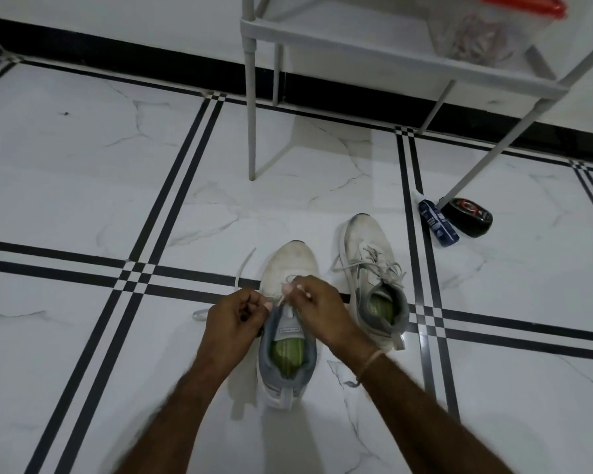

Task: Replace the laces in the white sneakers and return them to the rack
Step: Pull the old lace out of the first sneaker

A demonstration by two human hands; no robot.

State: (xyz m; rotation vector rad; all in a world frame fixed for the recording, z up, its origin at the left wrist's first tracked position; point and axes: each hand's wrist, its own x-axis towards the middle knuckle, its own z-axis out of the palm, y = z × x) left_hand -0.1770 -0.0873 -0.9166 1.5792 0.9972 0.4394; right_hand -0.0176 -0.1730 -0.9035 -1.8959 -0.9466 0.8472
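Observation:
Two white sneakers with grey collars and green insoles stand on the tiled floor, toes pointing away from me. Over the nearer, left sneaker (pixel 288 265) both hands work at the eyelets. My left hand (pixel 231 318) has its fingers curled, pinching a white lace (pixel 242 268) that trails off to the left across the floor. My right hand (pixel 319 302) pinches the lace near the tongue. The right sneaker (pixel 370 258) sits untouched beside it, its lace loosely threaded and untied.
A white metal rack (pixel 254 29) stands ahead, its legs reaching the floor, a clear bag of laces (pixel 476 39) on its shelf. A blue bottle (pixel 437 222) and a black polish applicator (pixel 468 217) lie by the right leg. A black skirting lines the wall.

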